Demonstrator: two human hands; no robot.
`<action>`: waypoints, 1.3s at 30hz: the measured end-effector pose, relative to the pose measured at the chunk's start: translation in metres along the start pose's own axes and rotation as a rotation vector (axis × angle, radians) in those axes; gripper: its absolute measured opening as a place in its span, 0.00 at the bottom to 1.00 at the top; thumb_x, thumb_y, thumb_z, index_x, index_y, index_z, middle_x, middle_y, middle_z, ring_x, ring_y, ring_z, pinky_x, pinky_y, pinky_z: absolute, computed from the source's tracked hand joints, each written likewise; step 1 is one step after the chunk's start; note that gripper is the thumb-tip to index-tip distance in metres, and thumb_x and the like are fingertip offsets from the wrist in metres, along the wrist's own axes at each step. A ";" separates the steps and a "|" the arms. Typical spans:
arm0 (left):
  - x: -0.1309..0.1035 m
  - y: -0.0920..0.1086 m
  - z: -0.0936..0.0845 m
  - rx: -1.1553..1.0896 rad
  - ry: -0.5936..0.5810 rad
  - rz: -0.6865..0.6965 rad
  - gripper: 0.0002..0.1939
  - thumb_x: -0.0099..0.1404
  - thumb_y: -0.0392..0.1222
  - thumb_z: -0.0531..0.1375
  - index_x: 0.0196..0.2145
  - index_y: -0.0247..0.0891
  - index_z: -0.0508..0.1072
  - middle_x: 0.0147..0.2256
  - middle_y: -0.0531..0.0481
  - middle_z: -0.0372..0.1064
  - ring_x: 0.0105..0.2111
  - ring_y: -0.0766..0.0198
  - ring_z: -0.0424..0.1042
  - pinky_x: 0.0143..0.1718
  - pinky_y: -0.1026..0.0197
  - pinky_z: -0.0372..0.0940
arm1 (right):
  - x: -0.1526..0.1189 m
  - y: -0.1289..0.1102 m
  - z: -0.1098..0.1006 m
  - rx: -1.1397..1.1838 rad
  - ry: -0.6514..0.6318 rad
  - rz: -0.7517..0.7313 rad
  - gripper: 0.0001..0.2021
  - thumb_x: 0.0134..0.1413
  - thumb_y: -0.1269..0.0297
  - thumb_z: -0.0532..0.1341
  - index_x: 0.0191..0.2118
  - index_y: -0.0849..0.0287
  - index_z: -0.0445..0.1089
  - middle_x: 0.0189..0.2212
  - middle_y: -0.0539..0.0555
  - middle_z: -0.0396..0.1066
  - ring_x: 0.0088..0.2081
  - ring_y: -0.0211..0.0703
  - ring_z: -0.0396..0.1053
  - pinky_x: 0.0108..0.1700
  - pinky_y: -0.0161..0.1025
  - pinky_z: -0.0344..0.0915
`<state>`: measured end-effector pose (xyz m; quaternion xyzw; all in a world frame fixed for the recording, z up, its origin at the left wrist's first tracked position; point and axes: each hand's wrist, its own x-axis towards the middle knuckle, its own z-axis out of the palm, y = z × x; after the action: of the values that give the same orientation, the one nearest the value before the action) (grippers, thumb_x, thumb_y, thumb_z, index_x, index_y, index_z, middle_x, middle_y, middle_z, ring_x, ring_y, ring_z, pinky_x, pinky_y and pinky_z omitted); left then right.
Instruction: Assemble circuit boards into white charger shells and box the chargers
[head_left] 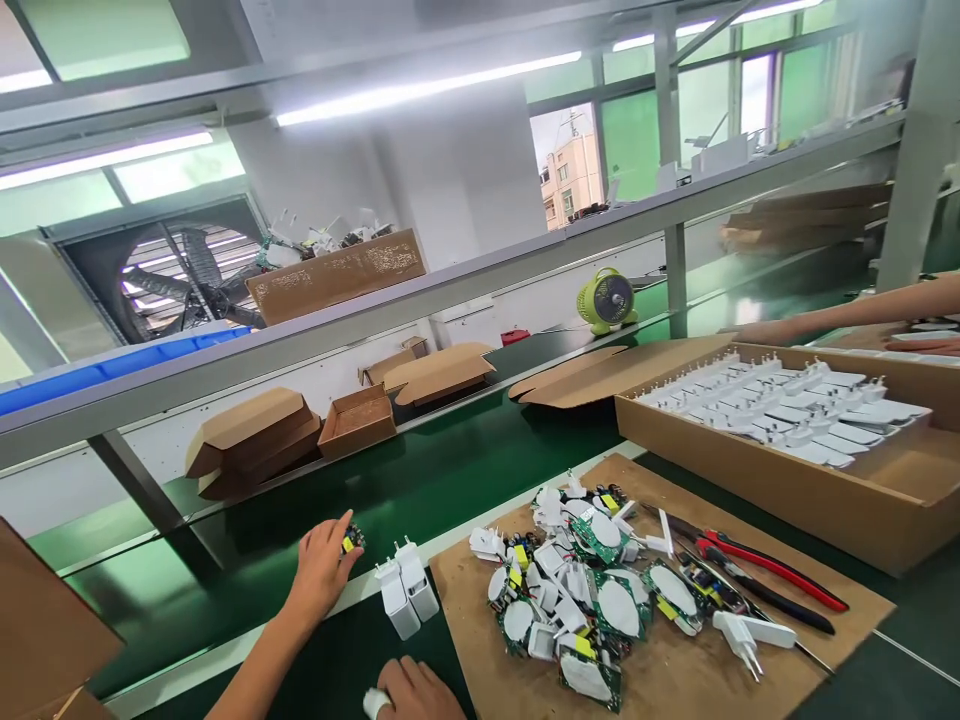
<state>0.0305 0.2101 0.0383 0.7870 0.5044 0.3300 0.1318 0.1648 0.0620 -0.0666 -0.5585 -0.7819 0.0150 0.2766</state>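
My left hand [321, 570] reaches over the green belt and pinches a small circuit board [352, 540] with a yellow component between thumb and fingers. Low in the view, at the bottom edge, my right hand [420, 692] is closed with curled fingers. A small white piece [376, 703] shows at its left side; whether it is held or worn on the thumb is unclear. Two white plug adapters [407, 588] stand side by side between the hands and the cardboard sheet. On that brown sheet [480, 680] lies a pile of circuit boards and white casings [562, 590].
Red-and-black pliers [772, 575] lie right of the pile, near a loose white adapter [750, 635]. A carton [757, 500] holds rows of white adapters. Another person's arm [847, 310] reaches in behind it. Small open boxes [358, 420] and a green fan [606, 300] stand farther back.
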 end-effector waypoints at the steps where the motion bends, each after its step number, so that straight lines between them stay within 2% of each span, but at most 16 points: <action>1: -0.007 0.002 -0.009 -0.016 0.030 -0.017 0.33 0.62 0.52 0.59 0.62 0.35 0.70 0.50 0.37 0.70 0.56 0.40 0.68 0.63 0.33 0.57 | -0.003 0.000 -0.009 0.020 -0.011 -0.002 0.10 0.47 0.69 0.70 0.38 0.62 0.76 0.38 0.61 0.79 0.37 0.54 0.77 0.38 0.43 0.76; 3: -0.031 0.009 -0.025 -0.069 0.066 -0.069 0.39 0.63 0.62 0.60 0.65 0.35 0.65 0.49 0.39 0.68 0.50 0.42 0.71 0.57 0.37 0.65 | -0.010 -0.002 -0.030 0.125 -0.031 0.023 0.26 0.45 0.62 0.73 0.51 0.65 0.75 0.52 0.68 0.76 0.49 0.62 0.77 0.49 0.48 0.76; 5: -0.068 0.019 -0.032 -0.147 0.039 -0.126 0.44 0.63 0.69 0.61 0.65 0.35 0.63 0.45 0.43 0.68 0.42 0.48 0.75 0.47 0.45 0.72 | -0.015 -0.008 -0.054 0.394 -0.059 0.147 0.42 0.48 0.58 0.72 0.68 0.65 0.61 0.63 0.71 0.67 0.60 0.64 0.71 0.58 0.52 0.72; 6: -0.089 0.026 -0.032 -0.192 0.005 -0.150 0.43 0.64 0.70 0.61 0.64 0.35 0.63 0.43 0.44 0.69 0.39 0.51 0.76 0.42 0.49 0.74 | -0.015 -0.013 -0.065 0.614 -0.093 0.231 0.43 0.50 0.58 0.70 0.71 0.61 0.57 0.64 0.69 0.67 0.60 0.61 0.71 0.59 0.52 0.71; 8: -0.126 0.040 -0.028 -0.267 -0.073 -0.187 0.42 0.65 0.73 0.58 0.61 0.34 0.66 0.41 0.44 0.72 0.35 0.54 0.77 0.33 0.55 0.74 | -0.012 -0.022 -0.081 1.034 -0.163 0.253 0.38 0.51 0.57 0.68 0.67 0.61 0.61 0.59 0.66 0.73 0.55 0.57 0.75 0.57 0.50 0.71; 11: -0.161 0.050 -0.033 -0.307 -0.142 -0.216 0.41 0.69 0.75 0.50 0.57 0.34 0.71 0.40 0.42 0.76 0.34 0.56 0.79 0.32 0.58 0.74 | -0.001 -0.027 -0.094 1.298 -0.273 0.221 0.28 0.51 0.54 0.66 0.56 0.62 0.71 0.44 0.60 0.79 0.42 0.51 0.77 0.39 0.42 0.74; 13: -0.173 0.045 -0.054 -0.254 -0.129 -0.235 0.37 0.71 0.71 0.49 0.57 0.37 0.72 0.43 0.42 0.76 0.38 0.56 0.80 0.38 0.58 0.75 | 0.006 -0.023 -0.099 1.214 -0.340 0.224 0.21 0.54 0.54 0.62 0.50 0.61 0.74 0.35 0.56 0.79 0.33 0.47 0.74 0.30 0.38 0.67; 15: -0.183 0.031 -0.087 -0.124 -0.069 -0.268 0.33 0.70 0.67 0.53 0.58 0.39 0.72 0.46 0.42 0.74 0.42 0.55 0.78 0.44 0.56 0.73 | 0.010 -0.016 -0.107 1.013 -0.355 0.189 0.15 0.56 0.59 0.55 0.41 0.60 0.74 0.31 0.54 0.76 0.32 0.46 0.72 0.32 0.39 0.68; 19: -0.204 -0.013 -0.156 0.260 0.106 -0.423 0.34 0.69 0.59 0.48 0.60 0.32 0.70 0.49 0.35 0.65 0.39 0.45 0.72 0.40 0.44 0.67 | 0.004 -0.010 -0.126 0.621 -0.252 0.171 0.08 0.55 0.66 0.52 0.35 0.57 0.68 0.39 0.59 0.75 0.43 0.53 0.72 0.48 0.48 0.69; 22: -0.219 -0.041 -0.180 0.420 0.128 -0.509 0.31 0.65 0.55 0.46 0.49 0.29 0.76 0.41 0.37 0.61 0.36 0.41 0.71 0.32 0.47 0.63 | 0.000 -0.016 -0.131 0.473 -0.262 0.190 0.09 0.57 0.67 0.51 0.40 0.57 0.67 0.43 0.61 0.73 0.44 0.53 0.72 0.48 0.48 0.69; 25: -0.224 -0.051 -0.175 0.433 0.090 -0.490 0.26 0.65 0.54 0.45 0.38 0.34 0.77 0.38 0.41 0.58 0.34 0.44 0.70 0.31 0.49 0.63 | 0.000 -0.024 -0.125 0.420 -0.317 0.228 0.11 0.62 0.63 0.52 0.44 0.59 0.69 0.40 0.60 0.73 0.40 0.51 0.73 0.43 0.46 0.71; 28: -0.213 -0.042 -0.151 0.341 0.050 -0.387 0.26 0.67 0.57 0.47 0.36 0.37 0.76 0.41 0.39 0.60 0.40 0.43 0.70 0.41 0.44 0.67 | 0.000 -0.030 -0.118 0.377 -0.311 0.233 0.12 0.63 0.58 0.56 0.46 0.59 0.70 0.42 0.60 0.73 0.41 0.52 0.74 0.43 0.46 0.73; 31: -0.192 -0.021 -0.120 0.181 -0.017 -0.249 0.21 0.68 0.57 0.50 0.37 0.39 0.74 0.54 0.34 0.61 0.54 0.41 0.67 0.57 0.42 0.64 | -0.004 -0.030 -0.114 0.279 -0.262 0.089 0.12 0.65 0.58 0.56 0.45 0.58 0.71 0.45 0.62 0.74 0.50 0.58 0.73 0.53 0.52 0.73; 33: -0.179 -0.005 -0.104 0.054 -0.096 -0.166 0.14 0.66 0.52 0.53 0.34 0.40 0.71 0.62 0.35 0.59 0.60 0.43 0.65 0.60 0.45 0.63 | -0.008 -0.026 -0.113 0.219 -0.250 -0.022 0.13 0.67 0.60 0.56 0.49 0.59 0.73 0.48 0.63 0.75 0.55 0.62 0.72 0.60 0.59 0.69; 36: -0.169 0.016 -0.092 -0.137 -0.264 -0.065 0.04 0.58 0.43 0.57 0.28 0.42 0.65 0.54 0.42 0.72 0.50 0.53 0.75 0.50 0.55 0.70 | -0.012 -0.017 -0.118 0.202 -0.244 -0.082 0.22 0.64 0.68 0.56 0.62 0.58 0.69 0.58 0.63 0.73 0.63 0.63 0.67 0.67 0.61 0.63; 39: -0.173 0.025 -0.093 -0.380 -0.396 -0.059 0.04 0.54 0.40 0.57 0.25 0.42 0.63 0.41 0.48 0.78 0.39 0.57 0.77 0.41 0.61 0.71 | -0.012 -0.011 -0.130 0.213 -0.240 -0.075 0.30 0.62 0.72 0.56 0.69 0.58 0.62 0.64 0.63 0.67 0.67 0.62 0.63 0.67 0.59 0.65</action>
<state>-0.0601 0.0349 0.0541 0.7824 0.4206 0.2543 0.3826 0.2164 0.0103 0.0421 -0.4907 -0.8236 0.1538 0.2393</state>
